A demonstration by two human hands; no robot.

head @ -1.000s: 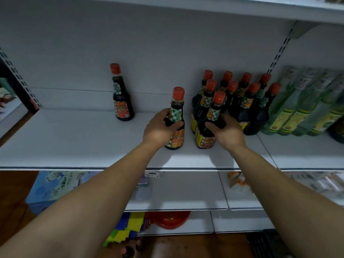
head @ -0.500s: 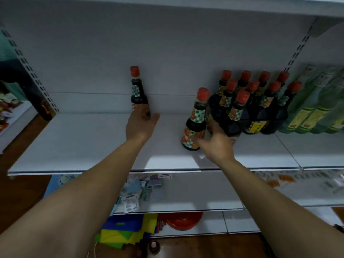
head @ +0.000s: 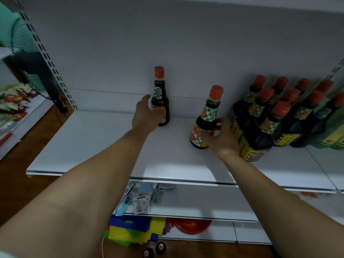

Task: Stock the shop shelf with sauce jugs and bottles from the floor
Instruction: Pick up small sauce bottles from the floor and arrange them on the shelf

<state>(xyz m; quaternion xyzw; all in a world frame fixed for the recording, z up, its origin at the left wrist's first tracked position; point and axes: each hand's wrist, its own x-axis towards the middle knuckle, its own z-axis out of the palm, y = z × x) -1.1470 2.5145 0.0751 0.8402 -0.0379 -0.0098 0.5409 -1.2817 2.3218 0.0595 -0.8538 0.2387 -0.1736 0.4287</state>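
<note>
Here my left hand [head: 146,116] curls round the lower body of the back bottle [head: 160,95], a dark sauce bottle with a red cap that stands upright near the rear wall of the white shelf [head: 89,146]; my thumb lies up along its left side and my fingers are hidden behind it. My right hand [head: 220,135] grips the front bottle [head: 207,116] of the same kind low on its belly, thumb across the orange label and fingers, blurred, round its right side. That bottle stands further forward and to the right, leaning a little, its base on the shelf. The two bottles are well apart, with bare shelf between them. Just beside my right hand, on its right, is the cluster of bottles [head: 279,116], all red-capped and dark, packed close in rows. Green bottles [head: 335,133] touch that cluster at the far right edge. On the lower shelf [head: 195,202] lies a heap of small packets [head: 141,198]. Below it I see a red bowl [head: 192,226] and coloured bags [head: 130,233], and two red-capped bottles on the floor [head: 154,249].
</note>
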